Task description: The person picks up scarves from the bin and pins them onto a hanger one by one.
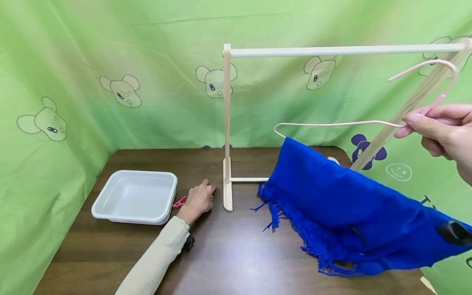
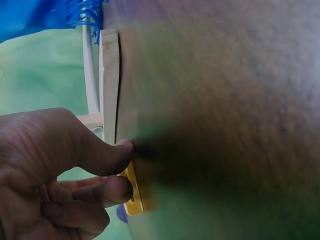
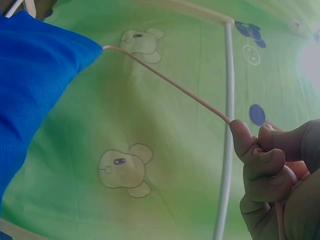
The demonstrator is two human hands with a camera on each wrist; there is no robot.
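Note:
Up at the right, my right hand [image 1: 448,133] grips a pale pink wire hanger [image 1: 339,123] at the base of its hook. A blue fringed scarf [image 1: 324,196] hangs folded over the hanger's bar, its fringe low over the table. My left hand [image 1: 199,200] is down on the table beside the rack's left foot. In the left wrist view its thumb and a finger pinch a small yellow clothespin [image 2: 133,197], partly covered by the fingers. Next to that hand lies a red clothespin [image 1: 180,201], partly hidden by it.
A wooden rack with a white top rail [image 1: 332,51] and a left post [image 1: 227,114] stands on the brown table [image 1: 236,254]. At the left sits a white plastic tub [image 1: 134,196]. Green printed cloth [image 1: 166,41] hangs around the table.

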